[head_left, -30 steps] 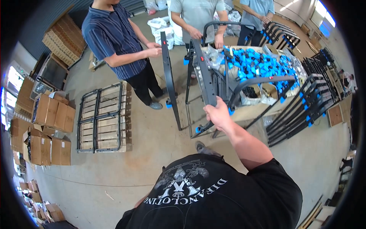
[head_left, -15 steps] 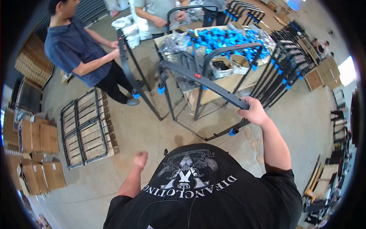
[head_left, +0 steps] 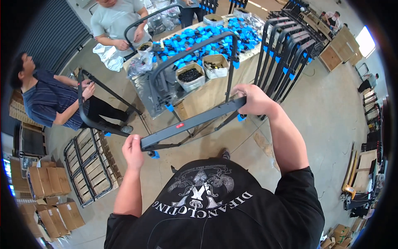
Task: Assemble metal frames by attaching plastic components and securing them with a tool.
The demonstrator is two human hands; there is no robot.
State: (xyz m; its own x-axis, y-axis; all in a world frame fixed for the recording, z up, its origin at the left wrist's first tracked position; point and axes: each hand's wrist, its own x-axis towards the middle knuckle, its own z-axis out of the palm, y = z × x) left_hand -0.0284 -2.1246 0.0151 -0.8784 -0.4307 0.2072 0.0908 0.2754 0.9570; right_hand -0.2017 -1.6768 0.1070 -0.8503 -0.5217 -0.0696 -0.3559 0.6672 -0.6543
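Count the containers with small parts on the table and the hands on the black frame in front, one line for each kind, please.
Round tubs of small parts on the table: 3, namely
Hands on the black frame: 2, the left hand and the right hand
Total: 5
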